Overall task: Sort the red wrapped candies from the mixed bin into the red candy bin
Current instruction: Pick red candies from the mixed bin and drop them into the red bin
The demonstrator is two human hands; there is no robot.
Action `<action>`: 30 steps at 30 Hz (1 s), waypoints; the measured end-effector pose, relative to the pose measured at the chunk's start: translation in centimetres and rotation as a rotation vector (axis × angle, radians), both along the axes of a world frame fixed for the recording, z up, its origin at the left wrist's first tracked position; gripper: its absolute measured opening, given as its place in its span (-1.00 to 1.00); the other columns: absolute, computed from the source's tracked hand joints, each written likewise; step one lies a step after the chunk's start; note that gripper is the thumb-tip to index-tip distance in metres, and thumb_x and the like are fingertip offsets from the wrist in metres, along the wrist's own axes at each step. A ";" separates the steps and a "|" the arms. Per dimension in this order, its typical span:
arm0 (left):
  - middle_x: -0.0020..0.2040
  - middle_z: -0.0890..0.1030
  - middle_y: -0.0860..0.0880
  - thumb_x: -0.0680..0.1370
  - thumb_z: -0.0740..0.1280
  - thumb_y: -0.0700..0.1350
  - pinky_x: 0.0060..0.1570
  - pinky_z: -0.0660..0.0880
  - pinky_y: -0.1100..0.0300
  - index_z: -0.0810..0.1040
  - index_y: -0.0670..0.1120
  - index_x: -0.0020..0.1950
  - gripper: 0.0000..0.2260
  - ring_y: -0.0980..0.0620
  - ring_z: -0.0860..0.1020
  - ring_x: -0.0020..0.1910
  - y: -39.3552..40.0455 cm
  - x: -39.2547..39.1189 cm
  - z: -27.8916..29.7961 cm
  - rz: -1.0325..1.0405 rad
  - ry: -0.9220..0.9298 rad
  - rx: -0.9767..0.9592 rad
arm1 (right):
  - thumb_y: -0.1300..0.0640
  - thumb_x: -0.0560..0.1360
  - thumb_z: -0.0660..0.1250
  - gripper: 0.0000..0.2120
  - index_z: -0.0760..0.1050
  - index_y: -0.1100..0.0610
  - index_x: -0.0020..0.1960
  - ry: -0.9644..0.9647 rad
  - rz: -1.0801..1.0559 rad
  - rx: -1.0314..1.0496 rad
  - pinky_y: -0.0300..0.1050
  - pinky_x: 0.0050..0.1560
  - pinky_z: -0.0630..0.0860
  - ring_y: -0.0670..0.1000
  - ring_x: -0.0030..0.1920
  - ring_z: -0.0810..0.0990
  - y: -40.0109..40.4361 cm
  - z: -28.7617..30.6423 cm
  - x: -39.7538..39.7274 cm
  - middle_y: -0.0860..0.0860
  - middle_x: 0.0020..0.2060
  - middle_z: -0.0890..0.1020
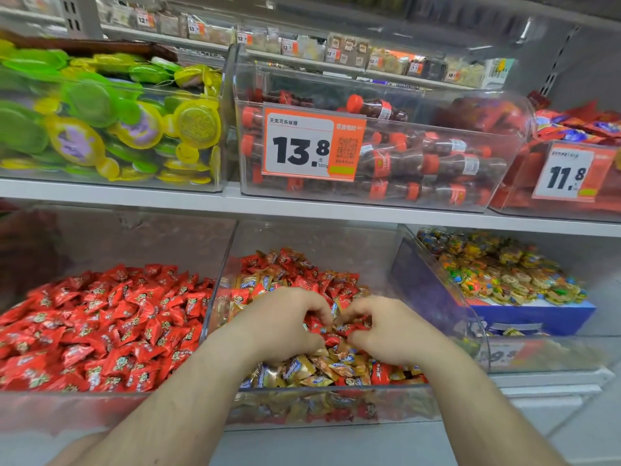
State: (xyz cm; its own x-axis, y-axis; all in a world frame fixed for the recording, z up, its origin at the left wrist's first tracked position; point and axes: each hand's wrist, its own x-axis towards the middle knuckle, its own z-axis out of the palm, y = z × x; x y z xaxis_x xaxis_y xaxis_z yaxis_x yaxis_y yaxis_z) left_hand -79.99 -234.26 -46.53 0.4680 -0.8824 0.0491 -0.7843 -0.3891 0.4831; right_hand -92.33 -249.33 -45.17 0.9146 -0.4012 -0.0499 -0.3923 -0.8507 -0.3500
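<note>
Fig. legend, near to far. Both forearms enter from the bottom edge & meet over the middle bin. I read my left hand [280,322] & right hand [391,326] as sitting side by side on the pile in the mixed bin [322,393], fingers curled down into the wrappers, knuckles up. Grip state: fingers of both are bent around a small clump of red wrapped candies [331,334] lying in the gap between the two hands; whether either hand has actually pinched a piece I cannot tell, since the fingertips are buried.

Key relation: the red candy bin [100,395] lies directly to the left of the mixed bin, sharing the clear divider wall [215,297]. Left hand is the nearer one to it; a transfer would likely go leftward over that wall, w/ the right hand feeding from the far side.

Gold & blue wrappers [302,368] lie just nearer than the hands, touching the reds. More reds sit at the back of the mixed pile, so sorting looks well short of done.
</note>
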 end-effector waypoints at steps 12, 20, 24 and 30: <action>0.01 0.57 0.05 0.61 0.25 -0.24 -0.37 0.57 0.18 0.50 0.20 0.04 -0.70 0.03 0.66 -0.17 1.3 0.3 1.0 0.286 0.459 -0.495 | 0.29 0.36 0.38 -0.80 0.53 -0.02 -0.23 -0.048 0.003 0.086 -0.35 -0.29 0.41 -0.17 -0.31 0.48 -0.3 -0.2 -0.2 -0.11 -0.30 0.55; -0.17 0.56 0.14 0.53 0.21 -0.28 -0.45 0.44 0.25 0.54 0.03 -0.25 -0.74 0.07 0.52 -0.41 1.5 0.4 1.7 0.381 0.198 -0.275 | 0.41 0.43 0.32 -0.72 0.59 0.04 -0.09 -0.175 -0.120 0.303 -0.24 -0.27 0.50 -0.11 -0.26 0.55 -2.3 -0.6 -1.7 0.00 -0.19 0.63; -0.25 0.58 0.12 0.51 0.28 -0.07 -0.32 0.41 0.22 0.51 0.02 -0.24 -0.87 0.15 0.51 -0.30 1.7 -0.2 2.5 0.369 -0.048 -0.040 | 0.25 0.41 0.41 -0.80 0.60 -0.04 -0.09 -0.166 -0.141 0.276 -0.08 -0.07 0.55 -0.05 -0.16 0.59 -2.2 -0.4 -2.0 -0.05 -0.16 0.62; 0.03 0.61 -0.02 0.46 0.27 0.39 0.00 0.57 0.09 0.52 -0.03 0.13 -0.47 -0.05 0.59 0.03 1.4 -1.1 2.3 0.397 -0.170 0.379 | -0.05 0.41 0.45 -0.67 0.60 -0.11 0.17 0.028 0.038 -0.011 -0.21 0.08 0.45 -0.13 0.07 0.54 0.2 -0.3 -1.4 -0.19 0.03 0.57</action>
